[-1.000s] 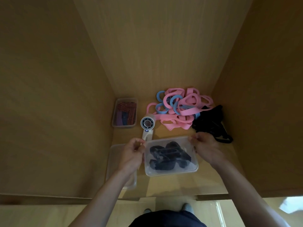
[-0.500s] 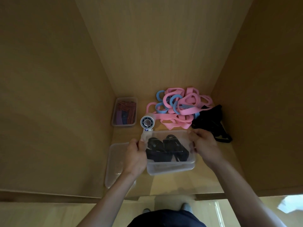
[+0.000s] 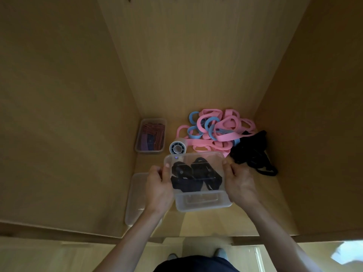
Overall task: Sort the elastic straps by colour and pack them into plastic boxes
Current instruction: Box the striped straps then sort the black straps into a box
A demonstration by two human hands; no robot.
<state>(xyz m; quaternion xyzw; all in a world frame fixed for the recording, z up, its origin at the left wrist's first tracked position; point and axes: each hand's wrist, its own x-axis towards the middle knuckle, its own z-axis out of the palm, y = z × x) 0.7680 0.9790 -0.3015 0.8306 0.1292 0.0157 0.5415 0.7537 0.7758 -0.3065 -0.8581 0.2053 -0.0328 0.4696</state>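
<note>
Lifted and tilted since earlier, the clear box [image 3: 202, 201] of black straps [image 3: 194, 175] sat clamped between the curled fingers of left hand [image 3: 159, 189] and right hand [image 3: 241, 185]; beyond the fingertips, the pink-and-blue pile [image 3: 218, 130] and loose black heap [image 3: 253, 152] lay unpacked

No text, label or number is legible anywhere.

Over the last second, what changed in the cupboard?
The clear box holding black straps was lifted and tipped, and it shifted slightly toward the back. It now covers the handle of the small fan. The left hand and right hand kept their grip on its sides. Unmoved: pink and blue strap pile, loose black straps, box of striped straps, empty container on the left.
</note>
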